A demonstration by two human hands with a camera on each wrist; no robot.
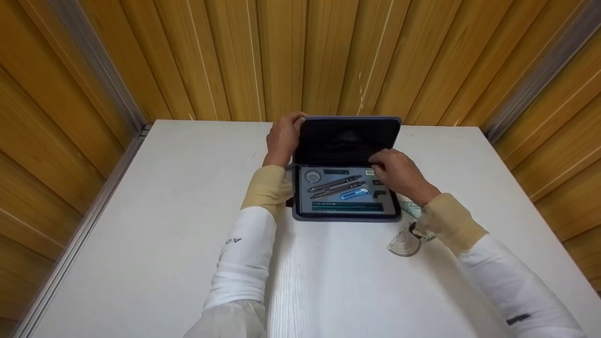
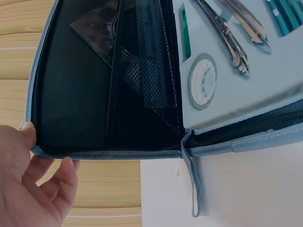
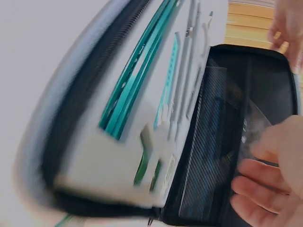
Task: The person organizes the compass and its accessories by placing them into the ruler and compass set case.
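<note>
A zip case (image 1: pixel 347 217) lies unfolded on the table with its lid raised. My left hand (image 1: pixel 284 138) grips the lid's upper left corner, the thumb on the inner side (image 2: pixel 28 135). A clear plastic set square (image 2: pixel 97 33) with a round cut-out stands partly inside the lid's mesh pocket (image 2: pixel 154 56). At its right edge my right hand (image 1: pixel 396 171) pinches it with thumb and curled fingers; the exact contact is partly hidden. In the grey insert lie compasses (image 1: pixel 335 185), a blue cutter (image 1: pixel 354 194), green pencils (image 1: pixel 347 206) and a round white disc (image 1: pixel 312 176).
A clear protractor (image 1: pixel 404 241) lies on the white table (image 1: pixel 188 211) at the case's right front. Beside it a green-marked clear drawing tool (image 1: pixel 412 209) shows partly under the right wrist. Wood-patterned panels (image 1: pixel 281 56) stand behind the table.
</note>
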